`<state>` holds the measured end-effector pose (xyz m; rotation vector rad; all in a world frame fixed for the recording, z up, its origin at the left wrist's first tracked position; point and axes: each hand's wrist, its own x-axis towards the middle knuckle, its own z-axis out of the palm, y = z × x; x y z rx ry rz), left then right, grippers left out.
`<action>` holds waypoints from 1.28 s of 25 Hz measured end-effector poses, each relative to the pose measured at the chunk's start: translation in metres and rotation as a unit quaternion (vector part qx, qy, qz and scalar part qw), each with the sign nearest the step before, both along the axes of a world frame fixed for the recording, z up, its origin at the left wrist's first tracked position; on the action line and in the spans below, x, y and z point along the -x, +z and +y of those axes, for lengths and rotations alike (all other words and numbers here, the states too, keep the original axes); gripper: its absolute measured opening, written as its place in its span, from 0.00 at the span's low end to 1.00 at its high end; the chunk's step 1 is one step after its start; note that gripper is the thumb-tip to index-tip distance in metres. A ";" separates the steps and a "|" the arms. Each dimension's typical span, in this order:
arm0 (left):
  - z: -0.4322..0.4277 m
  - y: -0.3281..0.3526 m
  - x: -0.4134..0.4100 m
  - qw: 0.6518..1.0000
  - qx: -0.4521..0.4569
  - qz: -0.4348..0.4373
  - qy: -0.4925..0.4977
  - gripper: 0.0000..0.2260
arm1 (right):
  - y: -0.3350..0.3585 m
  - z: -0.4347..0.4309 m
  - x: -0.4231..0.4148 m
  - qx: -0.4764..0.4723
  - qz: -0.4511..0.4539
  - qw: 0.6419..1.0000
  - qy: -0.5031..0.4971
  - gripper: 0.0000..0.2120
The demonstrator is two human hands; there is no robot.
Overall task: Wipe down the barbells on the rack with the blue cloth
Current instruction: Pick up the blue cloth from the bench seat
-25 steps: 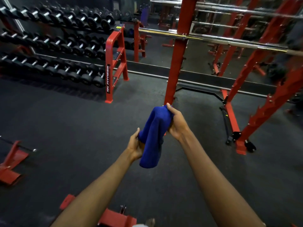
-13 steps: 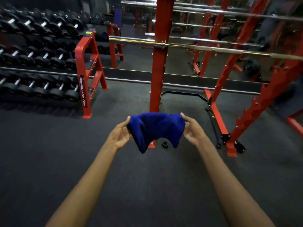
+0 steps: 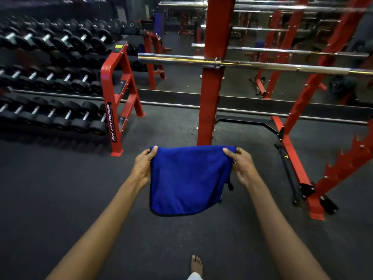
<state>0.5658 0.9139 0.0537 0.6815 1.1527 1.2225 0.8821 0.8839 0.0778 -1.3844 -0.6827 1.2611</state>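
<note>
Head view. I hold the blue cloth point(image 3: 187, 178) spread out in front of me, well short of the rack. My left hand point(image 3: 143, 167) pinches its top left corner, thumb over the front edge, fingers curled behind. My right hand point(image 3: 241, 166) pinches the top right corner the same way. The cloth hangs flat between them, lower edge curving loose.

At 12 o'clock, directly beyond the cloth, stands a red upright post point(image 3: 212, 87) of the rack. The nearest barbell point(image 3: 252, 64) lies horizontal across it, running from 11 toward 2 o'clock, apart from the cloth. More bars sit higher behind it, blurred. At 3 o'clock a red toothed side frame point(image 3: 343, 170) slants up. At 9 to 10 o'clock a dumbbell rack point(image 3: 117, 93) with a red end frame holds rows of black dumbbells. Dark rubber floor point(image 3: 60, 188) all round; my bare foot point(image 3: 196, 265) shows at 6 o'clock.

Compared with half a second ago: the cloth was bunched between my hands; now it is opened flat, and my hands are farther apart.
</note>
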 end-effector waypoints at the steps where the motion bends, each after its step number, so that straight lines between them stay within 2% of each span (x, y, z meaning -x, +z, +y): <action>1: 0.021 0.004 -0.001 1.000 -0.007 0.007 -0.007 0.14 | 0.002 0.023 -0.002 0.002 -0.003 1.000 -0.017 0.15; 4: 0.074 0.018 0.004 0.997 -0.069 0.019 -0.029 0.31 | 0.012 0.087 -0.012 -0.003 -0.024 0.998 -0.056 0.24; 6: 0.108 0.025 0.011 0.992 -0.116 0.020 -0.051 0.35 | 0.024 0.121 -0.017 -0.054 0.025 0.998 -0.016 0.25; 8: 0.136 0.031 0.016 0.988 -0.143 0.018 -0.062 0.34 | 0.034 0.151 -0.013 -0.089 0.068 0.991 0.069 0.23; 9: 0.148 0.033 0.016 0.988 -0.146 0.025 -0.053 0.30 | 0.036 0.167 -0.007 -0.095 0.036 0.989 0.107 0.22; 10: 0.158 0.034 0.016 0.987 -0.147 0.042 -0.043 0.25 | 0.038 0.181 0.000 -0.093 -0.042 0.986 0.136 0.19; 12: 0.180 0.034 0.021 0.983 -0.147 0.108 -0.032 0.16 | 0.040 0.217 0.017 -0.109 -0.239 0.952 0.156 0.14; 14: 0.211 0.037 0.036 0.967 -0.162 0.196 -0.018 0.14 | 0.048 0.252 0.026 -0.121 -0.327 0.926 0.145 0.14; 16: 0.249 0.043 0.060 0.918 -0.200 0.343 -0.012 0.11 | 0.065 0.277 0.032 -0.121 -0.340 0.928 0.092 0.11; 18: 0.283 0.051 0.079 0.841 -0.245 0.483 -0.011 0.06 | 0.076 0.293 0.038 -0.090 -0.313 0.942 0.086 0.08; 20: 0.313 0.054 0.090 0.798 -0.283 0.533 -0.005 0.07 | 0.077 0.307 0.051 -0.046 -0.353 0.927 0.118 0.18; 22: 0.336 0.059 0.090 0.801 -0.312 0.511 0.008 0.08 | 0.065 0.325 0.066 -0.029 -0.486 0.871 0.066 0.15; 24: 0.348 0.067 0.083 0.840 -0.289 0.460 -0.007 0.09 | 0.064 0.333 0.081 -0.037 -0.566 0.823 0.006 0.10; 25: 0.352 0.071 0.078 0.857 -0.270 0.439 -0.015 0.10 | 0.068 0.336 0.087 -0.040 -0.581 0.813 -0.003 0.09; 27: 0.359 0.082 0.071 0.886 -0.254 0.386 -0.030 0.13 | 0.087 0.337 0.105 -0.043 -0.565 0.824 0.007 0.11; 32: 0.347 0.122 0.032 0.935 -0.295 0.185 -0.069 0.14 | 0.135 0.342 0.168 -0.132 -0.393 0.910 -0.001 0.17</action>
